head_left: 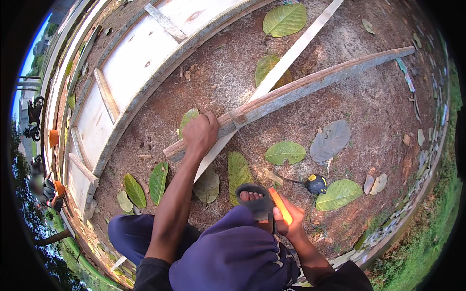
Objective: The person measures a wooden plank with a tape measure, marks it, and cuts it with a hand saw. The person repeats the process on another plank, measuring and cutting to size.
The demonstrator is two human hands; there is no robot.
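Observation:
My left hand (200, 132) is closed around a long, rough wooden beam (310, 88) near its lower-left end. The beam lies slantwise on the ground across a thinner pale wooden strip (296, 50). A dark line crosses the beam just right of my left hand. My right hand (291, 219) is closed on an orange tool (280, 205), held beside my sandalled foot (255, 198). Only the orange part of this tool shows, so its kind is unclear. A black and yellow tape measure (316, 184) rests on the dirt, to the right of the orange tool.
At the left lies a large wooden panel (131, 56) framed with battens. Large leaves, such as a green one (285, 153) and a grey one (331, 140), are scattered over the brown dirt. Grass (432, 213) borders the right side. Two orange pots (53, 138) stand far left.

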